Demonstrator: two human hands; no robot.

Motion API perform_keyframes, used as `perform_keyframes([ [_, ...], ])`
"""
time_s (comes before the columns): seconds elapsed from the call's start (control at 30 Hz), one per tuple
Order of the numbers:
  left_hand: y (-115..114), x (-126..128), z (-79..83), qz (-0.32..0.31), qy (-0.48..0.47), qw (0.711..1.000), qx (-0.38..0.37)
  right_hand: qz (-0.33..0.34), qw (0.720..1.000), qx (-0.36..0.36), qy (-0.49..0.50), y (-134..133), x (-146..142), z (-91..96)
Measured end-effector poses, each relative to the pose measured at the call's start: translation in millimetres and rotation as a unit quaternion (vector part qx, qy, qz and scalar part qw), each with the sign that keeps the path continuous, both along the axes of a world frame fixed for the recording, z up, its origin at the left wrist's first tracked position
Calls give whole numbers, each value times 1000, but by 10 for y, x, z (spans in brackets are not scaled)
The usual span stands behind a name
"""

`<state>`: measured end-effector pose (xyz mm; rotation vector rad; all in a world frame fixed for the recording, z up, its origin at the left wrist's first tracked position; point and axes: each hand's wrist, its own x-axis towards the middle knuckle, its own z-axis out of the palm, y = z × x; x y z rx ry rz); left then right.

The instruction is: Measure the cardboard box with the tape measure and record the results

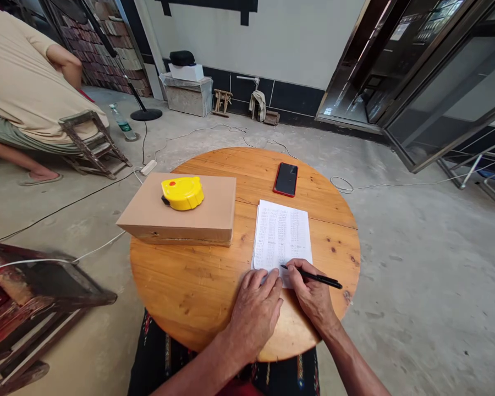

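My right hand [312, 294] grips a black pen [324, 280], its tip down on a sheet of paper [281, 234]. Columns of small handwriting cover most of the sheet, too fine to read. My left hand [258, 308] lies flat over the sheet's lower left edge, fingers stretched forward, holding nothing. Both hands rest at the near side of a round wooden table [190, 280]. To the left of the paper sits a closed cardboard box [214, 206] with a yellow tape measure [183, 192] on top. Beyond the paper lies a dark phone with a red edge [286, 179].
At the far left a person [28, 71] sits on a small wooden chair [94, 144]. A plastic bottle [122, 122] stands near a round black stand base [146, 114]. Cables cross the concrete floor around a power strip [149, 168]. Wooden furniture [33, 308] is close on the left.
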<state>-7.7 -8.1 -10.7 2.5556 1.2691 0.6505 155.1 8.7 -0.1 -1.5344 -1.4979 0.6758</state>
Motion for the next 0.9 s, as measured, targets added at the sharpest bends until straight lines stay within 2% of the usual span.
perform_keyframes([
  [0.9,4,-16,47,-5,-27,999,-31,17,999,12,-33,14,-50,48],
])
